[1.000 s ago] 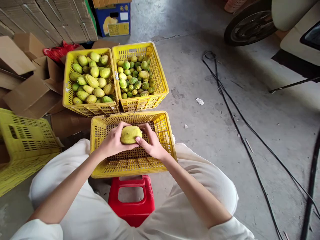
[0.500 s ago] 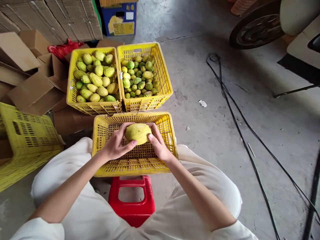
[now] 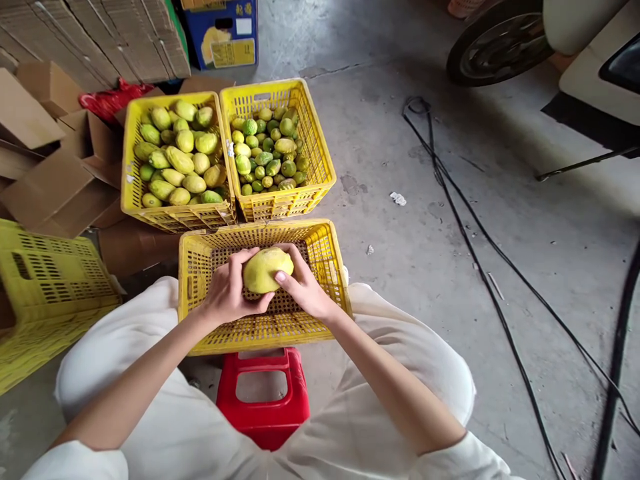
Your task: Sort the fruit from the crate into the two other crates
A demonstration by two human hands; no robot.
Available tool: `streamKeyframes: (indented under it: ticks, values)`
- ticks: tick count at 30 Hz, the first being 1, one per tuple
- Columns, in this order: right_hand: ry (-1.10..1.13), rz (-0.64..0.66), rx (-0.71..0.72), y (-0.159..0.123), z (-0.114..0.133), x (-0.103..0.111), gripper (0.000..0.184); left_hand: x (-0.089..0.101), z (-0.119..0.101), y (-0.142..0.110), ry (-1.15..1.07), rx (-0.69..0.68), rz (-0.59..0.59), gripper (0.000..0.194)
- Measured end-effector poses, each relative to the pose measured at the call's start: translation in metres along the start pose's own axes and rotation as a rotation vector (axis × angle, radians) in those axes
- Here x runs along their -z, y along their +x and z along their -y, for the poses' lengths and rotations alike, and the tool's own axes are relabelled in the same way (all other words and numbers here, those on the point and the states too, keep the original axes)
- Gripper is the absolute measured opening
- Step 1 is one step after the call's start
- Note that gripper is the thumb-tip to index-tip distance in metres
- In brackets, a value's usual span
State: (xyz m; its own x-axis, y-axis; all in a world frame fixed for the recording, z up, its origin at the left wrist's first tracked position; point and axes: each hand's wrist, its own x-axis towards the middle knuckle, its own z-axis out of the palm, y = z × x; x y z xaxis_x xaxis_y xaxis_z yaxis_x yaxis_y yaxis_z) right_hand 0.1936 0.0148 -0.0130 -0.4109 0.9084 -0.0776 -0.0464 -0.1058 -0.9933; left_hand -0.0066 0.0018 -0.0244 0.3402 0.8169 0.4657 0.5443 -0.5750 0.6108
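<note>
**Fingers of both hands wrapped round one yellow fruit**

The fingers (image 3: 239, 265) of the left hand (image 3: 227, 293) curl over the left end of a yellow-green fruit (image 3: 265, 269), with the thumb pressed under its lower edge. The right hand (image 3: 303, 288) closes on the other end, its thumb lying across the fruit's near face and its fingers bent round the far side. Both grips touch the fruit, which is held clear of the floor of the near yellow crate (image 3: 320, 250) directly beneath the fingers; what shows of that crate's mesh bottom is bare.

Just beyond the fingertips, touching the near crate's far rim, stand two more yellow crates side by side: the left crate (image 3: 129, 173) piled with large yellow-green fruit, the right crate (image 3: 315, 143) holding smaller green and yellow ones. Below the wrists, between the person's white-clad knees, sits a red stool (image 3: 264, 397). Well left of the left hand lies an overturned yellow crate (image 3: 45, 293) beside flattened cardboard boxes (image 3: 45, 180). Well right of the right hand, black cables (image 3: 480, 247) trail over the concrete floor (image 3: 425, 220).
</note>
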Motion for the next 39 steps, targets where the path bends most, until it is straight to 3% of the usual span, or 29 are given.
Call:
streamKeyframes:
  ticks: [3,6,11,14,17,19,24,29,34,39]
  values:
    - [0.056,-0.021,0.013,0.001,-0.003,0.002,0.053,-0.004,0.001,0.001,-0.038,0.022,0.0,0.075]
    - [0.085,-0.003,0.068,0.001,-0.007,0.004,0.055,-0.001,0.002,0.007,-0.299,0.226,0.051,0.071]
    - [0.139,0.051,0.121,0.002,-0.014,0.005,0.065,0.008,0.0,0.02,-0.687,0.588,0.241,0.05]
    - [0.171,0.054,0.112,0.005,-0.015,0.006,0.078,0.006,-0.001,0.02,-0.799,0.684,0.217,0.048]
    - [0.208,-0.016,0.09,0.007,-0.014,0.006,0.087,-0.001,0.002,0.016,-0.789,0.708,0.045,0.055]
    - [0.22,-0.05,0.076,0.007,-0.014,0.005,0.079,-0.005,0.004,0.012,-0.73,0.715,-0.042,0.057]
    - [0.235,-0.066,-0.007,0.007,-0.013,-0.005,0.062,-0.01,0.004,0.005,-0.554,0.641,-0.127,0.057]
    - [0.219,-0.105,-0.133,0.007,-0.005,-0.006,0.061,-0.011,0.0,0.003,-0.406,0.545,-0.051,0.064]
    - [0.304,-0.052,-0.166,0.004,0.005,-0.004,0.059,-0.011,0.004,0.002,-0.689,0.599,0.024,0.068]
    - [0.456,-0.157,-0.159,0.002,0.0,-0.009,0.051,-0.011,0.001,0.006,-0.726,0.641,0.0,0.066]
